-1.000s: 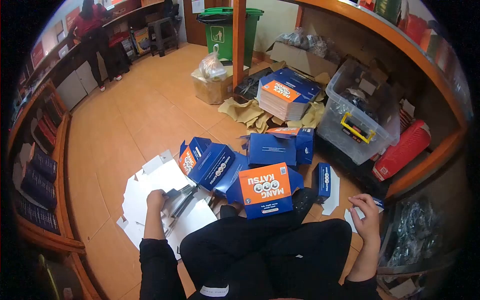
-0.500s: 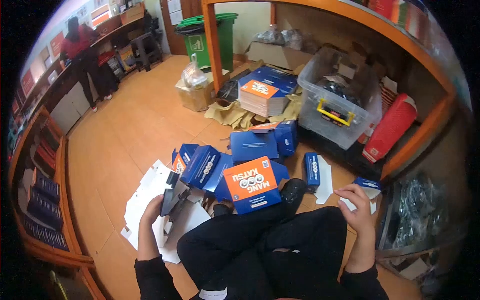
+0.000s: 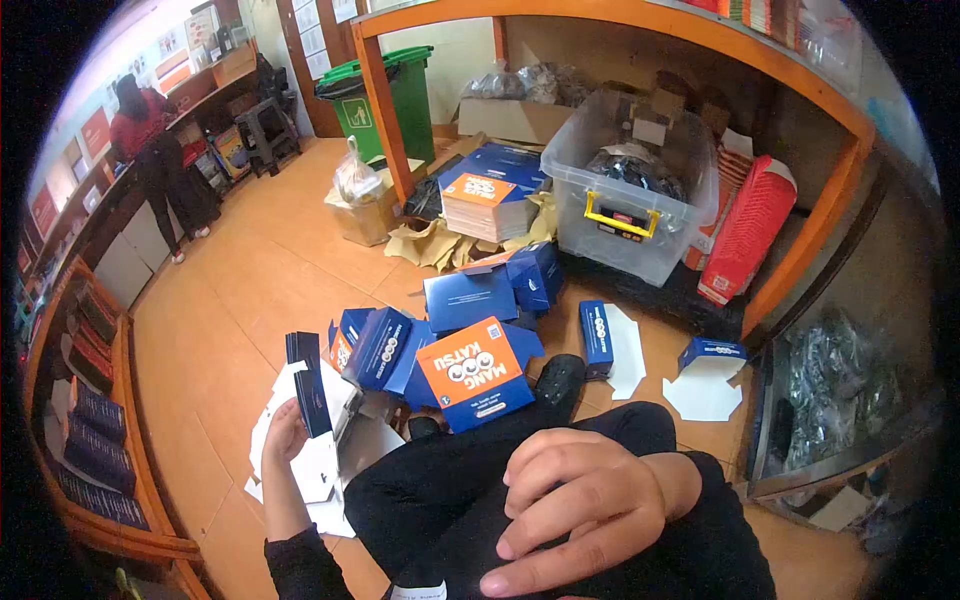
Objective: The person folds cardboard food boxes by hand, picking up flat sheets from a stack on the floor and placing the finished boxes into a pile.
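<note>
I sit on the floor with my legs in black trousers. My left hand (image 3: 283, 436) holds a flat, dark blue carton blank (image 3: 308, 382) upright above a heap of white flat blanks (image 3: 315, 470). My right hand (image 3: 585, 505) hangs close to the camera over my knee, fingers loosely curled with nothing in them. Just ahead of my knees lies a pile of folded blue and orange "Mang Katsu" boxes (image 3: 470, 372).
A stack of flat orange-topped blanks (image 3: 487, 203) and a clear plastic bin (image 3: 628, 190) stand further back under an orange shelf. Loose blanks (image 3: 705, 385) lie at right. A green wheelie bin (image 3: 385, 95) and a person in red (image 3: 150, 150) are far back left.
My left hand lifted a dark blue blank off the white heap and stood it upright. My right hand left the blank at the right and came in over my knee.
</note>
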`<act>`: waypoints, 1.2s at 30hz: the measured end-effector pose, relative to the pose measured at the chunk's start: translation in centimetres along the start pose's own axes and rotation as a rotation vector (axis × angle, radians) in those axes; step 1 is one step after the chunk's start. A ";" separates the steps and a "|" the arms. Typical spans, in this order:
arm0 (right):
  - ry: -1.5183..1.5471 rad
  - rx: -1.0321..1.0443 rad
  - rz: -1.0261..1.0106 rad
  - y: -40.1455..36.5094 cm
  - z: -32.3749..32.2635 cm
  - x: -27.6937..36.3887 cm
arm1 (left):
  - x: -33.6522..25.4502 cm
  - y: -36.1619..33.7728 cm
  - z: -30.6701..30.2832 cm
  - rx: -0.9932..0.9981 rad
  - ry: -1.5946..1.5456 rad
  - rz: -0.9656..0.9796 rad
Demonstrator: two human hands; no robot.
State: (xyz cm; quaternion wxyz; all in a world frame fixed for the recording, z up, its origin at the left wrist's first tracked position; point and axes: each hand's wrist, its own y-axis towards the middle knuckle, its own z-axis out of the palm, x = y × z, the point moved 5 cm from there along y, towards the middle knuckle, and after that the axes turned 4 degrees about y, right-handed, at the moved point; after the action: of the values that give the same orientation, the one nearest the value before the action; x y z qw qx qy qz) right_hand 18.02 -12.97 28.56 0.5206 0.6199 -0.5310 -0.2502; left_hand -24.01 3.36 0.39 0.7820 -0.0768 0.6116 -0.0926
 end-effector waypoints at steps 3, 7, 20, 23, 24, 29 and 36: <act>-0.056 -0.082 -0.145 0.3 0.5 0.3 | -0.2 -0.6 -0.3 0.157 -0.043 0.070; -0.085 -0.107 -0.228 0.2 0.4 0.4 | 0.3 -0.3 -1.0 0.107 0.047 0.064; 0.003 -0.002 0.074 -1.8 -0.1 0.4 | -0.5 -2.4 2.4 0.124 0.045 0.025; -0.007 0.026 0.232 -4.2 0.1 -1.5 | -1.5 -3.3 3.5 0.102 0.102 0.056; -0.053 0.014 0.347 -5.4 0.4 -2.6 | -3.0 -5.0 5.9 0.061 0.133 0.093; 0.108 0.051 1.080 -13.0 5.4 -9.3 | -5.5 -9.3 15.0 0.231 0.318 0.347; 0.407 -0.140 1.110 -17.0 9.0 -10.1 | -1.1 -10.8 26.9 0.634 0.069 0.222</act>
State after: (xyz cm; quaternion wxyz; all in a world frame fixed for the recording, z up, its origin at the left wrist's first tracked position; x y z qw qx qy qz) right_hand 13.84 -8.91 7.63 0.7047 0.2494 -0.6474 0.1489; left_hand 1.34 -6.65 10.39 0.7513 0.2404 0.5829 -0.1948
